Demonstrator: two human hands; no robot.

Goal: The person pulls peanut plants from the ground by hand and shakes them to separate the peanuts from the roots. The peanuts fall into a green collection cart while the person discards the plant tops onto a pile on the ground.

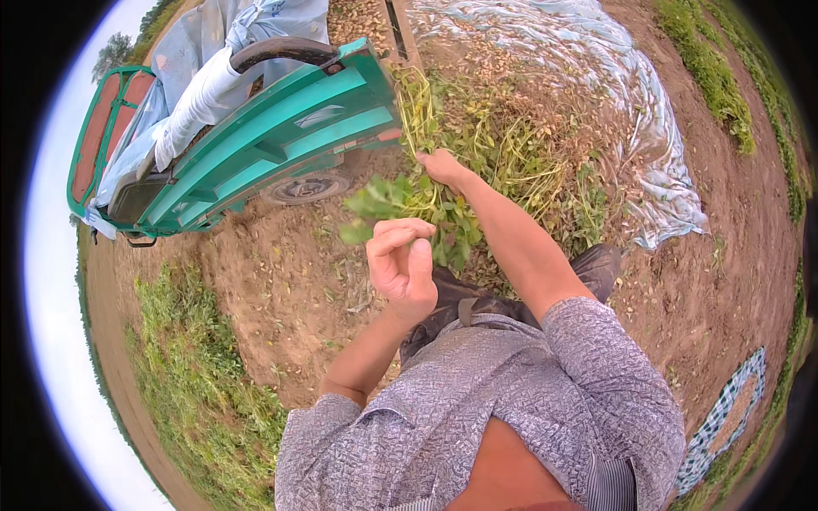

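My right hand (445,170) grips a bunch of peanut plants (418,115) by the stems. The stems run up toward the corner of the teal cart, and the leafy end (441,220) hangs below my fist. My left hand (402,268) is held up in front of those leaves, its fingers loosely curled and the thumb a little apart. Nothing can be seen in it. Beyond my right hand lies a heap of pulled peanut plants (524,153), with loose peanuts (505,67) scattered above it.
A teal cart (275,140) with a wheel (307,188) stands at the left, cloth (198,112) draped over its side. Pale plastic sheeting (652,128) edges the heap. More plants (192,377) lie lower left. A checkered cloth (700,450) is at the lower right.
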